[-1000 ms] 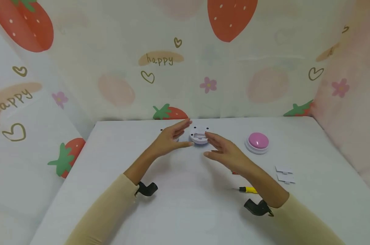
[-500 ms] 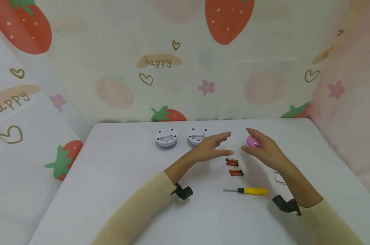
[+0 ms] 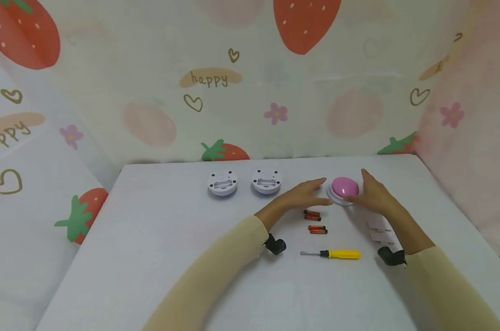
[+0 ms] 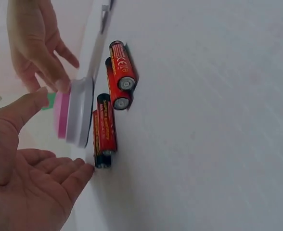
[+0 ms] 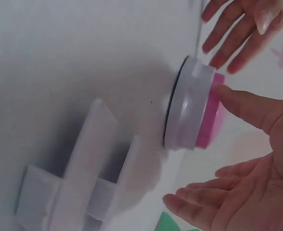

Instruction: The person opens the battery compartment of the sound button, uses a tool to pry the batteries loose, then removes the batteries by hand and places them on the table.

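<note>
White table [image 3: 159,239] set against a pale backdrop [image 3: 229,124] printed with strawberries, hearts, flowers and "happy". Two round white units [image 3: 223,185] sit near its far edge, battery slots upward. Pink-topped button [image 3: 344,187] stands right of them, between the hands. Left hand [image 3: 301,194]: fingers extended, thumb well apart, grasp released, just left of the button. Right hand [image 3: 372,195]: thumb and fingers spread wide at the other side, likewise unclenched; thumb at the pink top, though contact is hard to confirm. Nearer: paired red batteries [image 3: 318,231], yellow-handled screwdriver [image 3: 344,254], white covers [image 3: 380,236].
</note>
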A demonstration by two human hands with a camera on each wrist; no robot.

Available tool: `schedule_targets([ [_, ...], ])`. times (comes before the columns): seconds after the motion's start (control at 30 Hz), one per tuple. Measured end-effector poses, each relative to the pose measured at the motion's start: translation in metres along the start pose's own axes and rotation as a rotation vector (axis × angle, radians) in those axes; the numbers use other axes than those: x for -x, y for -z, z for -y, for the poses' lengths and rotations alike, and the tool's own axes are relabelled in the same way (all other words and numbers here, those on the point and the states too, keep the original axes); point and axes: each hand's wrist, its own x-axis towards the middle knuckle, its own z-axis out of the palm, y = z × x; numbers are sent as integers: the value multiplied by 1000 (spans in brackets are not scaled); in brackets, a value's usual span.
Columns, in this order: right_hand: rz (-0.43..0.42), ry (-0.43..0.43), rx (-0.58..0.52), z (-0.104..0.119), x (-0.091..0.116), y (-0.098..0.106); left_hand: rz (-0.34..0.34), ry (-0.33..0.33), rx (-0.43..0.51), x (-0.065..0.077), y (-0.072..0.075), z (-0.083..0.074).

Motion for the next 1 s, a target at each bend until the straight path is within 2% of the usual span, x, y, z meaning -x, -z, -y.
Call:
schedule_targets([
  [0.1,31,-5,5,-3,-7,0,3,15,2,-10,-4,-5],
  [0.2,48,29,14,-4,-13,-3,11,16,1,-15,-5,-12],
  [0.37,-7,107,28,-4,-16,-9,41,4,7,-18,-6,-19],
  [0.53,-48,109,29,-4,-15,-9,30,-1,-13,-19,-6,-17],
  [0.83,-68,144,-23,-2,-4,-6,-23,5,-13,-3,0,-22],
  [1.0,-93,189,-61,8,10,-4,-54,-88,-31,14,10,-16],
])
